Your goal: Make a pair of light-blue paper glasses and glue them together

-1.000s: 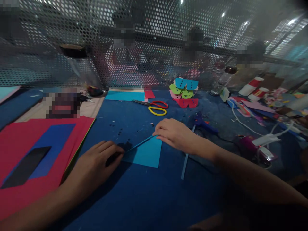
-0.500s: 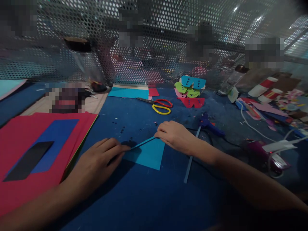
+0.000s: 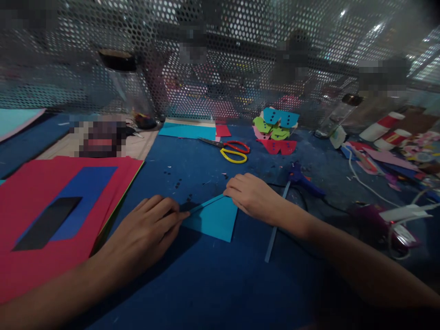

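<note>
A light blue sheet of paper (image 3: 215,220) lies on the dark blue table cover (image 3: 213,279) in the middle of the head view, with its upper edge folded into a raised crease. My left hand (image 3: 147,229) pinches the crease's left end, fingers pressed together on the paper. My right hand (image 3: 252,196) holds down the crease's right end with curled fingers. A thin pale blue strip (image 3: 275,224) lies just right of the sheet, passing under my right wrist.
Red paper sheets (image 3: 51,220) with cut-out windows lie left. Red-and-yellow scissors (image 3: 230,151), a pile of coloured paper bows (image 3: 275,130) and a blue glue gun (image 3: 302,178) sit behind. A purple tool (image 3: 381,224), cables and cups crowd the right. A perforated metal screen (image 3: 220,59) closes the back.
Both hands stay on the paper's folded edge; my left fingers have slid slightly right along the crease. The view has shifted a little, nothing else moved.
</note>
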The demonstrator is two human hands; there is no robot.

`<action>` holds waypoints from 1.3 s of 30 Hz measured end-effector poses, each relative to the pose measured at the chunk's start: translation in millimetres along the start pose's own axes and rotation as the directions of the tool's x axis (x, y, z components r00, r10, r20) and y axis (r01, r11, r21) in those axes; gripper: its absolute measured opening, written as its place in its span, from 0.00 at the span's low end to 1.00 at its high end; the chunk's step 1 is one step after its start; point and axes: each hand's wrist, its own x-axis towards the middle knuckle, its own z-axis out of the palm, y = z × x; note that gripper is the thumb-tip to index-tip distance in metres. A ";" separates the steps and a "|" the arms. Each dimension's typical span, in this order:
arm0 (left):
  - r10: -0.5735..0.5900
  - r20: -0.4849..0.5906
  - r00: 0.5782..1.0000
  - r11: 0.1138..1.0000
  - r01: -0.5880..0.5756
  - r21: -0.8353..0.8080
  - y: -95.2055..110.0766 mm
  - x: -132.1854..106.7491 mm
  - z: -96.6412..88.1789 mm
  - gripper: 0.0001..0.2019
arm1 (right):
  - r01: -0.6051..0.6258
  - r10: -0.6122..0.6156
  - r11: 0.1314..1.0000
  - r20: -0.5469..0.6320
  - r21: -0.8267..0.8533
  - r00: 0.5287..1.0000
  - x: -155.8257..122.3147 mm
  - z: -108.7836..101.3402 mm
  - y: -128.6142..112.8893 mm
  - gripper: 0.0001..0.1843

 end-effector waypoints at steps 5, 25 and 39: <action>-0.008 0.038 0.999 1.000 0.008 0.011 0.1 -1.5 0.5 0.13 | -0.017 0.017 1.000 0.009 0.001 1.000 0.7 0.7 -1.8 0.10; 0.071 0.108 0.992 0.990 -0.083 0.110 -2.0 10.0 6.6 0.15 | -0.039 0.039 0.999 0.025 0.014 0.999 -0.2 -0.7 -6.9 0.10; 0.142 0.130 0.981 0.987 -0.150 0.051 -7.2 34.5 9.3 0.17 | -0.025 0.025 1.000 0.028 -0.002 0.999 4.2 -1.6 -7.9 0.13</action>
